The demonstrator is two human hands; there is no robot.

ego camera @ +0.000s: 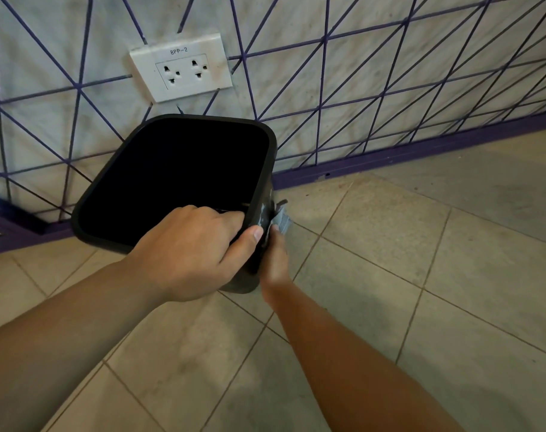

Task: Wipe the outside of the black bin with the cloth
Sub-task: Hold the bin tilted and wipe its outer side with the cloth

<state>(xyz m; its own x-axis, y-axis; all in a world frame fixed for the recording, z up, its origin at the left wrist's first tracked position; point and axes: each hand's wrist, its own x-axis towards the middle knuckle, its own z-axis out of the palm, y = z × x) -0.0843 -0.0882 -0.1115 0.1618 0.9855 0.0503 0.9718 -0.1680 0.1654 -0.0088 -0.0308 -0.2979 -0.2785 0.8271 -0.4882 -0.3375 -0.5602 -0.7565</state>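
Note:
The black bin (265,169) stands on the tiled floor close to the wall, its dark open mouth tilted toward me. My left hand (190,251) grips the bin's near rim, fingers curled inside and thumb on the outside. My right hand (274,260) is low against the bin's right outer wall and holds a grey cloth (281,220) pressed to that side. Most of the cloth and my right fingers are hidden behind the bin's edge. Wet streaks show on the bin's right side.
A white double wall socket (181,68) sits just above the bin. The pale wall (390,73) carries purple crossing lines and a purple skirting board (421,151). Beige floor tiles (421,275) stretch to the right and toward me.

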